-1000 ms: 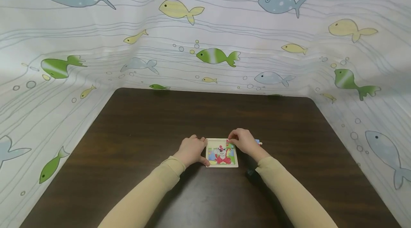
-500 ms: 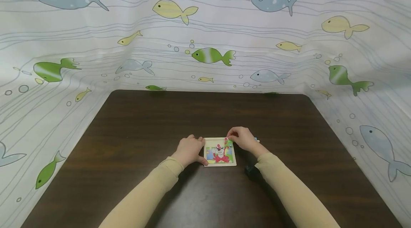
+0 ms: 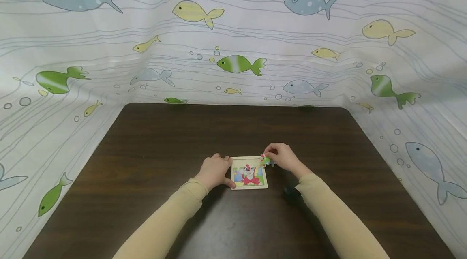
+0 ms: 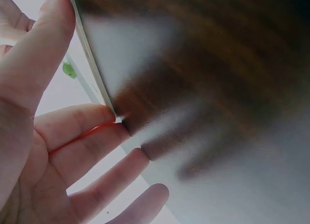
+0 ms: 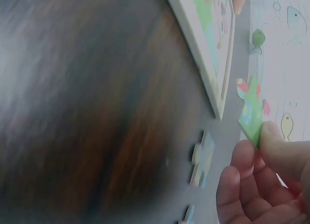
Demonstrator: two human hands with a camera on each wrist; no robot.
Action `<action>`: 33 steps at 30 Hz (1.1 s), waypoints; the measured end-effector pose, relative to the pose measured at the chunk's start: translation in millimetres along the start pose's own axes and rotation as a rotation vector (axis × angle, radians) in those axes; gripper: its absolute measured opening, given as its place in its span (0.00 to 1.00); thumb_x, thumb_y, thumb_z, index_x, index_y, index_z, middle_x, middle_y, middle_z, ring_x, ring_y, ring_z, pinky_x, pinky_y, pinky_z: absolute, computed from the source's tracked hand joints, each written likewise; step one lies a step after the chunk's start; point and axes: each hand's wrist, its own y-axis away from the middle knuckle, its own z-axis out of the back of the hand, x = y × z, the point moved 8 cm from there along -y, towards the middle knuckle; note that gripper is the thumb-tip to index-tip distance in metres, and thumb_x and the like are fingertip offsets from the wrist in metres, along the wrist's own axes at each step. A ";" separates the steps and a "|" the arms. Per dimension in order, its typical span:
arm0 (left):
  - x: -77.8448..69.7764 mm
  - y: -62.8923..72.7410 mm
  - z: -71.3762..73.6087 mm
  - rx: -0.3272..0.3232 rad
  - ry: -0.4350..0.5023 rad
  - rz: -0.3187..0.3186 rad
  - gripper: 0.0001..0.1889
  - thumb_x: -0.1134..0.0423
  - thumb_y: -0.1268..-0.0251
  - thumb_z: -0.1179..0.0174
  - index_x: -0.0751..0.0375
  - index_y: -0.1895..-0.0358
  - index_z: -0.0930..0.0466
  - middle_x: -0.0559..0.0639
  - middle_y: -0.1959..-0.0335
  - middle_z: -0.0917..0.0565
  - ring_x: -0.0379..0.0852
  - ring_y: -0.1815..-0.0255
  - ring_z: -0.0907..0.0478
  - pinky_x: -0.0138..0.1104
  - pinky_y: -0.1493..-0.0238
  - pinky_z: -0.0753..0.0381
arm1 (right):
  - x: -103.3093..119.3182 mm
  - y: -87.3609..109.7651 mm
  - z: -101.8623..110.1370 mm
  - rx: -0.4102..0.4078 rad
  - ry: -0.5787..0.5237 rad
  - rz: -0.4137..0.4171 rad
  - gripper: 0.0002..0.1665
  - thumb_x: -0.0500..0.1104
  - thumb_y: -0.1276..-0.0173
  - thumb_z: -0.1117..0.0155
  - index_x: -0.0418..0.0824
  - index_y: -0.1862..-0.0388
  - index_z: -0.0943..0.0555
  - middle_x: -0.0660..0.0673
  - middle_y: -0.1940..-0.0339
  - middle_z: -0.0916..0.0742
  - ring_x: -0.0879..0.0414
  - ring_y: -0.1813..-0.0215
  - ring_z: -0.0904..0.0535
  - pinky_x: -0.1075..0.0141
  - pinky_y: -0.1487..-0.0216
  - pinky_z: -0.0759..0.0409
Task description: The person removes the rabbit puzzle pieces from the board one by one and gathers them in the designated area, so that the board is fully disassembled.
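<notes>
A small light-coloured puzzle tray (image 3: 249,187) lies on the dark table, a pink cartoon animal filling its lower part and bare wood across its top strip. My left hand (image 3: 214,171) rests at the tray's left side, thumb at the lower corner and fingers at the upper one. In the left wrist view the fingers (image 4: 97,151) are spread and fairly straight along the tray's edge. My right hand (image 3: 283,156) pinches a green jigsaw piece (image 5: 251,112) with pink and red spots between thumb and fingers, just outside the tray's upper right corner.
Two loose jigsaw pieces lie on the table beside the tray in the right wrist view, one nearer the tray (image 5: 202,158) and another (image 5: 188,215) at the lower edge. A white curtain (image 3: 197,56) printed with fish surrounds the table (image 3: 175,137) at the back and sides.
My right hand has drawn the green jigsaw piece rightward, off the tray's upper right corner, and the piece has turned. My left hand stays at the tray's left side.
</notes>
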 end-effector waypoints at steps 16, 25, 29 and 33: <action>1.8 0.1 0.1 0.011 -0.015 0.007 0.50 0.28 0.68 0.35 0.55 0.37 0.26 0.50 0.39 0.23 0.50 0.51 0.25 0.41 0.69 0.21 | -37.2 11.3 36.0 -0.008 0.010 -0.055 0.06 0.39 0.33 0.38 0.38 0.64 0.17 0.45 0.69 0.16 0.55 0.70 0.24 0.63 0.67 0.24; -1.1 1.1 1.0 0.005 0.002 -0.004 0.50 0.29 0.68 0.35 0.56 0.38 0.26 0.50 0.40 0.22 0.51 0.52 0.25 0.41 0.69 0.21 | -64.2 21.5 50.0 0.000 0.052 -0.079 0.07 0.39 0.33 0.38 0.37 0.65 0.17 0.45 0.68 0.16 0.55 0.67 0.25 0.62 0.65 0.25; -1.3 1.0 1.7 0.001 0.001 -0.001 0.50 0.29 0.67 0.34 0.56 0.38 0.26 0.51 0.40 0.22 0.51 0.52 0.25 0.41 0.68 0.21 | -74.2 24.6 57.3 0.009 0.084 -0.096 0.07 0.39 0.33 0.39 0.37 0.65 0.17 0.44 0.67 0.16 0.54 0.66 0.26 0.60 0.64 0.26; -1.0 -0.9 -0.8 0.015 0.001 0.003 0.50 0.29 0.67 0.35 0.55 0.37 0.26 0.50 0.39 0.23 0.50 0.51 0.25 0.40 0.69 0.20 | -84.2 27.8 61.8 0.029 0.118 -0.121 0.07 0.39 0.32 0.39 0.36 0.64 0.17 0.44 0.67 0.16 0.54 0.66 0.25 0.59 0.64 0.25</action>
